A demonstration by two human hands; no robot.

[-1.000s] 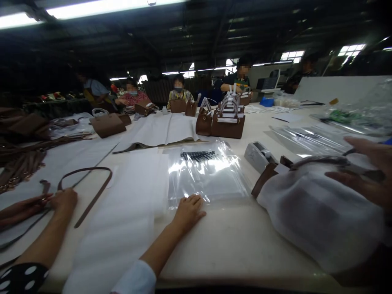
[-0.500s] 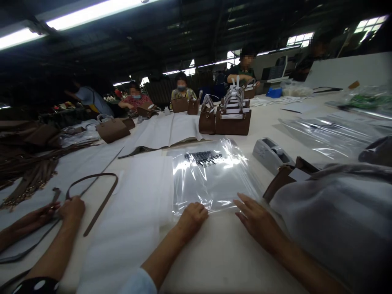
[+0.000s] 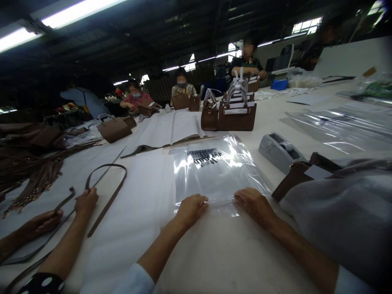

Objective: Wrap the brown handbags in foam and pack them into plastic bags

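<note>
A stack of clear plastic bags [image 3: 211,175] with black print lies flat in front of me. My left hand [image 3: 192,209] is closed at the near left edge of the plastic, fingertips pinching it. On the near right edge, my right hand [image 3: 252,204] has its fingers pressed together on the plastic. The near edge is slightly raised between the two hands. White sheets [image 3: 137,196] lie to the left of the bags.
A grey tape dispenser [image 3: 280,151] and a brown bag [image 3: 295,175] under grey-white wrapping stand right. Brown handbags [image 3: 237,118] stand behind. At left, a co-worker's hands [image 3: 87,202] hold brown straps. Other people sit across the table.
My right hand has moved left onto the near edge of the plastic, and its spread fingers have closed. That edge has lifted slightly. The co-worker's hand with the strap has moved right.
</note>
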